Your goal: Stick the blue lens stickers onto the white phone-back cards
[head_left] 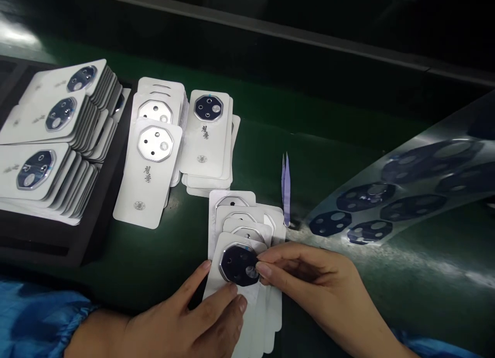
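Note:
My left hand (189,311) lies at the lower middle, its fingertips on a white card (220,280) and just below a dark octagonal lens cover (238,264) with a silver rim. That cover sits on the card's upper part. My right hand (313,291) comes in from the right, with thumb and forefinger pinched at the cover's right edge. Several more white cards (235,206) lie fanned beneath and behind, partly hidden by the top card.
Purple-tipped tweezers (286,190) lie on the green mat (247,141) beside a clear film sheet (390,203) bearing dark octagonal pieces. Stacks of carded lens covers (154,162) stand to the left, others on a black foam tray (50,244). Blue sleeves (34,306) show at the bottom.

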Demonstrator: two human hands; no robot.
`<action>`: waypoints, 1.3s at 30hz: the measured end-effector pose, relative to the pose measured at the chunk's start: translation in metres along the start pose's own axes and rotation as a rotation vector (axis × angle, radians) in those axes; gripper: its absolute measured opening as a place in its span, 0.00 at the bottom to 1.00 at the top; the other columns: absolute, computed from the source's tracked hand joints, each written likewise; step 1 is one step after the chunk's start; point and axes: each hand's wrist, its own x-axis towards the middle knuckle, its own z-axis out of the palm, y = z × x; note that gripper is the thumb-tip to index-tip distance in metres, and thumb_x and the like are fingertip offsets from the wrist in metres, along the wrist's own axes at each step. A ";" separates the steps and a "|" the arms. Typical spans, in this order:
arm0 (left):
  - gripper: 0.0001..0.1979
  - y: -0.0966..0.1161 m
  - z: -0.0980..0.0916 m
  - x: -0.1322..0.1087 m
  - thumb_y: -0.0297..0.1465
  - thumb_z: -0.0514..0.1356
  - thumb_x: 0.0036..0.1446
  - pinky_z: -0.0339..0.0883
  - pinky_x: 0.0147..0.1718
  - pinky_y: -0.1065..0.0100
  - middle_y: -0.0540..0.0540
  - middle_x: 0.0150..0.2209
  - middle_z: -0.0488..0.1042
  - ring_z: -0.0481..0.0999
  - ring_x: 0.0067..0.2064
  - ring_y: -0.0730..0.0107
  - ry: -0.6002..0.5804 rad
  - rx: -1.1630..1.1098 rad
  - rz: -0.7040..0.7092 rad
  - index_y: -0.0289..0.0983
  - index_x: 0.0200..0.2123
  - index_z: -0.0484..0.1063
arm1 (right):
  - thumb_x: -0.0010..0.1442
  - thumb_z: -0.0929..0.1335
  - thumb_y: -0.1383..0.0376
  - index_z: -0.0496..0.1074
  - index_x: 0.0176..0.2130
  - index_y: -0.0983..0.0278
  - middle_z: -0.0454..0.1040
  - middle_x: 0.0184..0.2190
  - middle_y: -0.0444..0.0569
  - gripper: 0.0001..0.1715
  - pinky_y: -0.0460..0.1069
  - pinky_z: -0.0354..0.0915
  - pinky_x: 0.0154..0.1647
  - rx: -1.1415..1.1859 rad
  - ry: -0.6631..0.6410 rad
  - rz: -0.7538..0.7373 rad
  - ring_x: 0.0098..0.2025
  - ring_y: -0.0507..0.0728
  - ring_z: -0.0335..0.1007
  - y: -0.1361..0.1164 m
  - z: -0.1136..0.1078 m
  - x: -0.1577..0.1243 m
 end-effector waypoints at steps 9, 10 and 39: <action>0.17 0.000 0.002 0.000 0.28 0.50 0.67 0.79 0.50 0.48 0.43 0.54 0.78 0.72 0.59 0.53 0.000 0.020 -0.008 0.37 0.50 0.77 | 0.58 0.76 0.59 0.83 0.33 0.59 0.81 0.26 0.46 0.06 0.44 0.76 0.29 -0.041 -0.030 0.041 0.29 0.56 0.80 0.001 -0.003 -0.001; 0.17 0.000 0.002 0.000 0.28 0.51 0.67 0.79 0.50 0.49 0.43 0.54 0.78 0.72 0.59 0.53 0.004 0.021 -0.012 0.37 0.50 0.78 | 0.57 0.77 0.58 0.83 0.33 0.59 0.81 0.26 0.46 0.07 0.44 0.77 0.29 -0.046 -0.033 0.042 0.29 0.56 0.80 0.000 -0.003 -0.001; 0.17 -0.006 -0.010 0.002 0.27 0.50 0.68 0.80 0.48 0.50 0.45 0.53 0.79 0.73 0.58 0.54 0.025 0.052 0.002 0.39 0.49 0.79 | 0.51 0.78 0.52 0.83 0.30 0.57 0.80 0.24 0.47 0.12 0.46 0.76 0.28 -0.056 0.099 0.101 0.27 0.57 0.78 -0.003 0.003 -0.005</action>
